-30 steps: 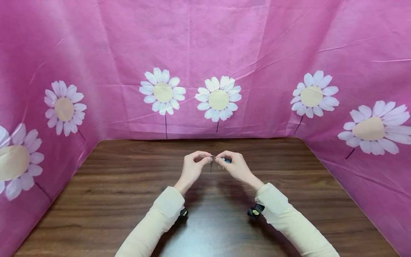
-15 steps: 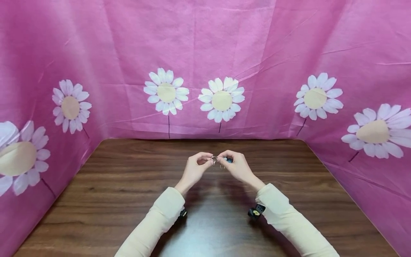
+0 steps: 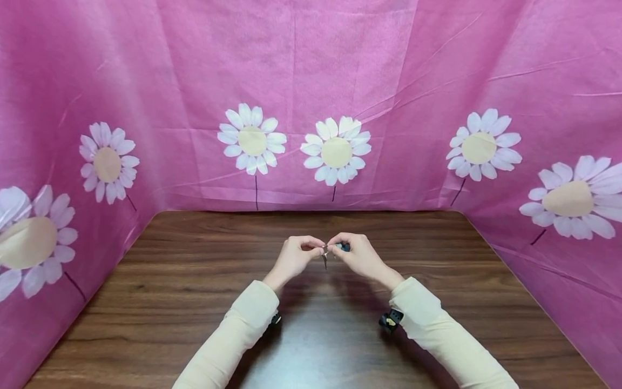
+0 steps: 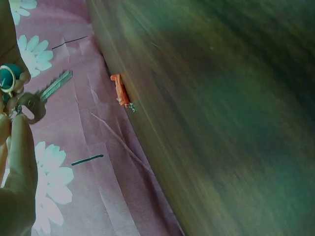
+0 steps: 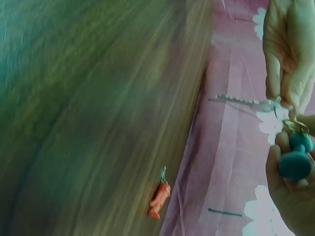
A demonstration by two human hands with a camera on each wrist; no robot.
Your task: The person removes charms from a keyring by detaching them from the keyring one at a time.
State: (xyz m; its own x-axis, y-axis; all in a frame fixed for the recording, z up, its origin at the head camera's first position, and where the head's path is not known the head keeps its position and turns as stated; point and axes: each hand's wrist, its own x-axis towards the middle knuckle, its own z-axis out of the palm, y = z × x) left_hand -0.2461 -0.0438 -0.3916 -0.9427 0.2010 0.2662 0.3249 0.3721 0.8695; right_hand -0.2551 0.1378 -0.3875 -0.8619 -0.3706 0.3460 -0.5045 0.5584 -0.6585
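Since a second ago, both hands have been lowered slightly and drawn closer together above the worktop (image 3: 194, 302).
A key (image 4: 53, 84) is pinched by the left hand (image 3: 293, 258); the teal-charmed key ring (image 5: 294, 147) is pinched by the right hand (image 3: 357, 253), mid-air over the worktop's centre.

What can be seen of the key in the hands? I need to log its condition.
The key is a slim, silvery metal one with a toothed blade and a flat rounded head with a hole. It hangs above the wooden table, touching nothing below it. The left hand pinches its head, and the right hand, close against it, holds a thin ring with a teal knob-shaped charm. Whether the key is threaded on the ring cannot be told.
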